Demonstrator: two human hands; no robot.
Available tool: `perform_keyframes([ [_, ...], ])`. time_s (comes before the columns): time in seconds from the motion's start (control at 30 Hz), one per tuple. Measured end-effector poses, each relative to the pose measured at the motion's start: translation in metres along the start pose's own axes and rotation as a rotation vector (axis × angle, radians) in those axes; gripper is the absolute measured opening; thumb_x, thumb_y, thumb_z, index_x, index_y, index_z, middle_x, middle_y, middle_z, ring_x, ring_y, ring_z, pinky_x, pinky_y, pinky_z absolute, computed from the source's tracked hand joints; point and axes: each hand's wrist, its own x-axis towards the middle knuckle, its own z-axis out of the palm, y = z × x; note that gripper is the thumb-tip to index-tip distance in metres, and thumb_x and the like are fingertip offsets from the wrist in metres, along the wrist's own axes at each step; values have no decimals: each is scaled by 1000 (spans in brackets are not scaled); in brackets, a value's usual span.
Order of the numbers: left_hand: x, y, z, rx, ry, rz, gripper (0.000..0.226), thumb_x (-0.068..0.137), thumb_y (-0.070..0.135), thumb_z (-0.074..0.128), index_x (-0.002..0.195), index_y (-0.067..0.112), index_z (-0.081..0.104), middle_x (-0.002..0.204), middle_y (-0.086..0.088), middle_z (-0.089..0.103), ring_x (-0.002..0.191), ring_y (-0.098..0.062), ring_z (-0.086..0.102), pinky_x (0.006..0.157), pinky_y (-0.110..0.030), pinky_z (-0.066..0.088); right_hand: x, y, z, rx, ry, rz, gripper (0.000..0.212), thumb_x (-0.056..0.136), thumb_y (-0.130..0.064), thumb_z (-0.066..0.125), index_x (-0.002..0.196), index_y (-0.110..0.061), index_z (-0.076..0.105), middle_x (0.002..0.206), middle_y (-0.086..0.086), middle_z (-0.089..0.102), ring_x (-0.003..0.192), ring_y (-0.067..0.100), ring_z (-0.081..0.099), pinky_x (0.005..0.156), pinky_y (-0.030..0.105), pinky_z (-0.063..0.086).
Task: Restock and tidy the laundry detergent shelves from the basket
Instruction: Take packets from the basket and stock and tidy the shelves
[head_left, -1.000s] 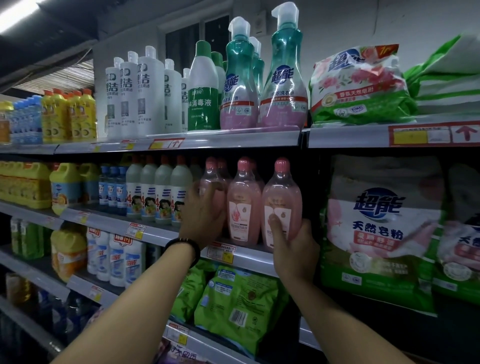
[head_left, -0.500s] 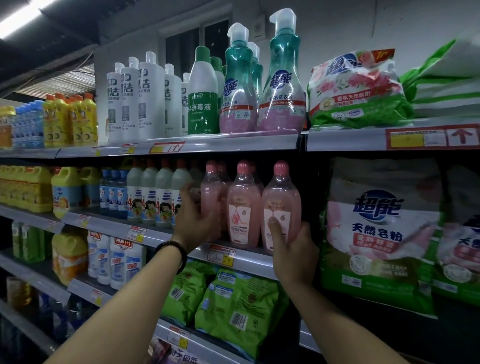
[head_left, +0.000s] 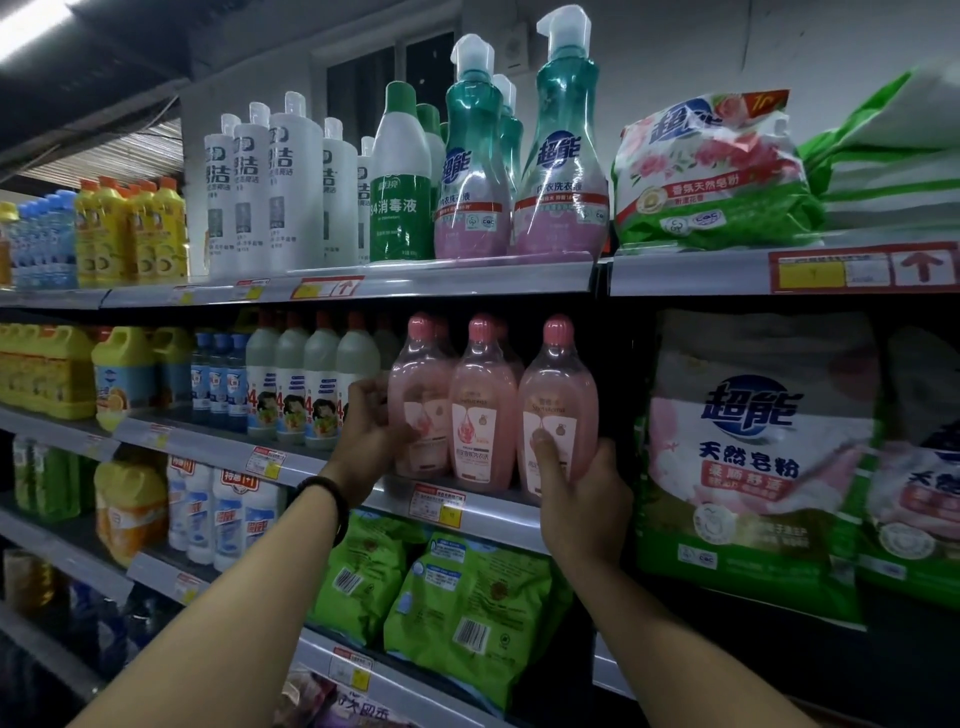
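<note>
Three pink detergent bottles stand in a row at the front of the middle shelf (head_left: 488, 512), with more pink bottles behind them. My left hand (head_left: 371, 428) grips the left pink bottle (head_left: 421, 400) from its left side, thumb across the front label. My right hand (head_left: 582, 493) holds the right pink bottle (head_left: 558, 395) at its base, thumb pressed on the label. The middle pink bottle (head_left: 483, 410) stands untouched between them. No basket is in view.
White bottles (head_left: 311, 395) with orange caps stand just left of my left hand. A big green and white powder bag (head_left: 753, 457) fills the shelf to the right. Teal pump bottles (head_left: 563, 171) stand on the top shelf; green pouches (head_left: 467, 597) lie on the shelf below.
My left hand slid left from the front of the left pink bottle to its side. My right hand stays on the right bottle.
</note>
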Motion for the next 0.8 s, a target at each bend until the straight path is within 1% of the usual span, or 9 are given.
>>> perform_keyframes([
  [0.13,10,8,3,-39,-16,-115,52,81,-4,63,126,19,54,127,-20,68,113,-45,70,78,-57,64,-2,-1,-1,-1,7,5,45,92,-58,72,108,-17,61,95,-8,67,75,10,60,58,11,36],
  [0.3,17,19,6,96,-48,-95,64,59,7,60,122,18,63,112,-24,72,92,-39,74,66,-46,60,-1,0,0,5,5,4,45,92,-58,71,108,-17,61,94,-8,67,75,11,60,59,12,37],
  [0.4,19,22,3,90,-75,-108,48,59,3,56,105,10,68,98,-16,72,89,-38,73,72,-50,61,-1,0,0,2,9,2,45,92,-58,71,109,-18,61,95,-7,68,77,12,62,58,12,38],
  [0.47,22,21,-1,84,-81,-141,39,66,2,54,104,-3,63,100,-20,68,93,-44,72,82,-57,58,-1,0,0,-1,2,5,45,92,-58,71,110,-18,61,95,-7,68,76,11,62,57,12,38],
  [0.53,25,20,-4,70,-57,-181,38,72,1,49,108,0,64,104,-22,66,99,-49,70,90,-65,55,-1,0,0,-9,-4,7,44,92,-59,70,109,-19,60,95,-8,69,72,7,61,56,12,37],
  [0.6,26,18,-4,33,-38,-211,39,67,0,50,104,1,65,95,-21,66,94,-43,69,83,-58,58,-1,0,-1,-13,-8,4,45,92,-60,70,109,-19,60,95,-8,69,71,5,60,56,12,38],
  [0.67,22,22,0,6,12,-247,23,61,-5,48,78,3,61,75,-11,64,83,-35,66,69,-42,57,-1,0,-1,-10,-10,2,46,92,-60,69,110,-18,60,95,-7,68,74,10,62,56,12,38],
  [0.73,19,26,5,33,51,-260,33,67,-11,43,58,14,60,61,-1,63,72,-30,63,61,-35,51,-1,-1,-1,-10,-11,3,45,93,-58,70,110,-18,61,95,-8,68,73,7,60,57,12,37],
  [0.8,18,27,10,85,80,-231,39,73,-16,39,61,14,60,53,5,62,64,-24,62,56,-32,48,-1,0,-1,1,-17,11,43,93,-56,71,110,-18,61,95,-8,68,71,0,58,58,12,38],
])
